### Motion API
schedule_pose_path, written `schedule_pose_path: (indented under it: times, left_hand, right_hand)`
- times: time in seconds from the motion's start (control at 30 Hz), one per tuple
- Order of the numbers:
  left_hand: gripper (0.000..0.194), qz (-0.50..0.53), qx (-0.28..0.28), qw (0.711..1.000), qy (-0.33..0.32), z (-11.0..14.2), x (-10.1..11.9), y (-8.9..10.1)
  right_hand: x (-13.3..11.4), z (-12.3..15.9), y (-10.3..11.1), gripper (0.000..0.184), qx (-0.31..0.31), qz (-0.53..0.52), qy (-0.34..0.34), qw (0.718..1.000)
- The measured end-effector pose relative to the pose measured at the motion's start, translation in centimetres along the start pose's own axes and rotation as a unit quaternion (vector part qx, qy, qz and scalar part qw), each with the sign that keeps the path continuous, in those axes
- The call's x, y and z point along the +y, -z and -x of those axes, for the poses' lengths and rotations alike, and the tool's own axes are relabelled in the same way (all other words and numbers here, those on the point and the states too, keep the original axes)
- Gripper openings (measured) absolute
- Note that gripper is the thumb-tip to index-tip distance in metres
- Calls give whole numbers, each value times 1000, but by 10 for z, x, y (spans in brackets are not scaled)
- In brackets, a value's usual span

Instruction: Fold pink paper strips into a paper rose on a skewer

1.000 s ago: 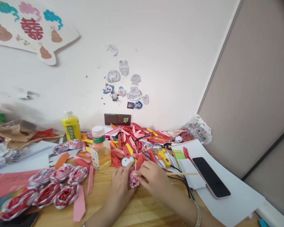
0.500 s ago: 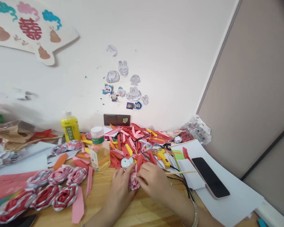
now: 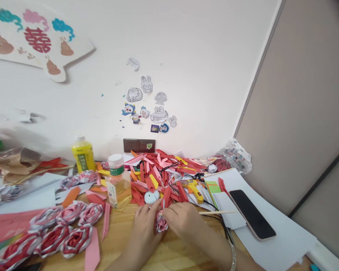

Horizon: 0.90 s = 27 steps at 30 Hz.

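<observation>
Just below the middle of the view, my left hand (image 3: 147, 222) is closed around a small pink-and-white paper rose (image 3: 161, 223). My right hand (image 3: 183, 222) presses its fingertips together at the rose's upper right side. A thin wooden stick (image 3: 219, 212) juts out to the right from behind my right hand; it lines up with a pale tip at the fingers, so it seems held there. Most of the rose is covered by fingers. Right behind the hands are a white earbud case (image 3: 151, 197) and a red folded paper strip (image 3: 165, 196).
Finished paper roses (image 3: 77, 241) lie at left. Behind stand a bottle of amber drink (image 3: 119, 188) and a yellow drink bottle (image 3: 83, 154). A heap of folded paper strips (image 3: 161, 169) lies against the wall. At right are a yellow glue gun (image 3: 196, 191), cables and a phone (image 3: 252, 214).
The camera view has tilted slightly, so the scene sits a little lower. My right hand and the stick have shifted slightly down at the rose; my left hand keeps its grip.
</observation>
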<state>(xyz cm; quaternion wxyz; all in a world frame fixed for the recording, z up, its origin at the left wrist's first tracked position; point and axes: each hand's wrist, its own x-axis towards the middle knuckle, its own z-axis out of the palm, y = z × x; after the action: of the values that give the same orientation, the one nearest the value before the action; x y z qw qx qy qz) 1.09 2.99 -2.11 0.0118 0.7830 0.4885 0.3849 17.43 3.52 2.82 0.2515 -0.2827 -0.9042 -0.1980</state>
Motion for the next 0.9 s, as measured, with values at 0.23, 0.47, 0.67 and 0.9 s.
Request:
schedule_pose_path:
  times: [0.23, 0.47, 0.67, 0.9]
  left_hand:
    - [58, 5, -2, 1000, 3, 0, 2, 0]
    - [57, -4, -7, 1000, 6, -1, 1, 0]
    - [58, -8, -2, 1000, 4, 0, 1, 0]
    - [55, -7, 1, 1000, 9, -2, 3, 1]
  right_hand:
    - [1, 2, -1, 18, -23, 28, 21, 999]
    - [1, -2, 3, 11, -57, 52, 24, 997]
    - [0, -3, 4, 10, -41, 65, 39, 996]
    - [4, -2, 3, 13, -40, 67, 78, 994]
